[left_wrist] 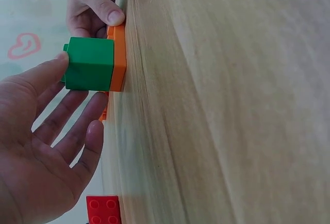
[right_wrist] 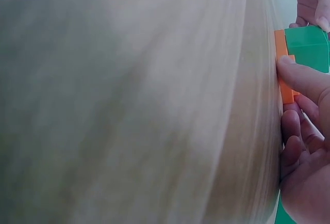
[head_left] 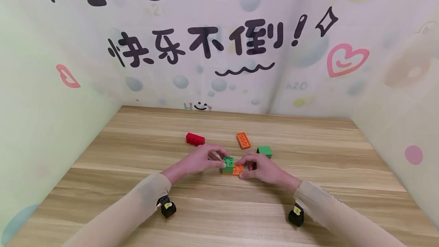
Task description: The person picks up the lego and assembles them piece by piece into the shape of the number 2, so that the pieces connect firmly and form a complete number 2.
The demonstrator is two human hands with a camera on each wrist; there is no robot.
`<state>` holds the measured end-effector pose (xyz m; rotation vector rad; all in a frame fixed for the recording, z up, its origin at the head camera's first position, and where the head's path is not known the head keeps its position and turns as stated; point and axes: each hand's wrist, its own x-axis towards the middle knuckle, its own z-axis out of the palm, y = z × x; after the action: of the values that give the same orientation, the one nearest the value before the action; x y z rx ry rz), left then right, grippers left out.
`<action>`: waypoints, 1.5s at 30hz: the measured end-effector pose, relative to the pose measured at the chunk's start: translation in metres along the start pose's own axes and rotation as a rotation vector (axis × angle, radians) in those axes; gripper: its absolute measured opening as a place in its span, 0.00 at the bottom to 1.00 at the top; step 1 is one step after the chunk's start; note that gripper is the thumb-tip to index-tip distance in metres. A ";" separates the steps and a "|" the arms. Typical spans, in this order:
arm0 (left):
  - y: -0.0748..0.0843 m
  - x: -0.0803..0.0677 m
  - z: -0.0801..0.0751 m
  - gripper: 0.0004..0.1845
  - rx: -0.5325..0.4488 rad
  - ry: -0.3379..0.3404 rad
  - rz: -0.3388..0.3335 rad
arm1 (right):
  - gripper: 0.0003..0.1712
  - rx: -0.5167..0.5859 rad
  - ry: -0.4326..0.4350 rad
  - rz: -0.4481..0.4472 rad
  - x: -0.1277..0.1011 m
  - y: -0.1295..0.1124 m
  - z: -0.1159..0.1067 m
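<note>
A green block (head_left: 228, 166) with studs on top sits on the left end of a flat orange brick (head_left: 238, 169), which lies on the table. My left hand (head_left: 202, 159) holds the green block between thumb and fingers; in the left wrist view the thumb touches its studded side and the other fingers spread loosely below. The orange brick's right end is pinched by my right hand (head_left: 262, 167), thumb on the near edge, fingers at the far side. In the right wrist view, that thumb lies against the orange brick (right_wrist: 280, 43), right beside the green block (right_wrist: 307, 51).
Behind my left hand lies a red brick (head_left: 195, 139). A second orange brick (head_left: 243, 140) rests farther back, and another green block (head_left: 265, 151) stands just behind my right hand. A printed cloth (head_left: 192, 83) closes off the wooden table (head_left: 219, 212) at the back and sides.
</note>
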<state>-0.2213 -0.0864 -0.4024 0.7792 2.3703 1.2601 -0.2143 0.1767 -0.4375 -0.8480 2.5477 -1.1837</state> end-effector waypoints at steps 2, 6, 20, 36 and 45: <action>-0.001 0.000 0.000 0.15 -0.008 -0.005 0.002 | 0.19 -0.005 -0.001 -0.004 0.000 0.000 0.000; -0.003 -0.001 -0.001 0.16 -0.006 -0.028 0.013 | 0.19 -0.018 -0.002 0.006 -0.001 0.000 0.000; -0.010 -0.008 -0.024 0.22 0.082 0.005 0.084 | 0.20 -0.041 0.011 -0.012 -0.001 -0.002 0.003; -0.017 -0.010 -0.063 0.16 0.095 0.178 0.094 | 0.20 -0.018 0.021 -0.013 -0.003 -0.003 0.006; -0.027 -0.013 -0.075 0.15 0.135 0.250 0.040 | 0.21 -0.018 0.014 -0.009 -0.003 -0.005 0.006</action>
<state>-0.2587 -0.1552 -0.3837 0.7494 2.6755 1.2903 -0.2074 0.1723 -0.4382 -0.8591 2.5724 -1.1756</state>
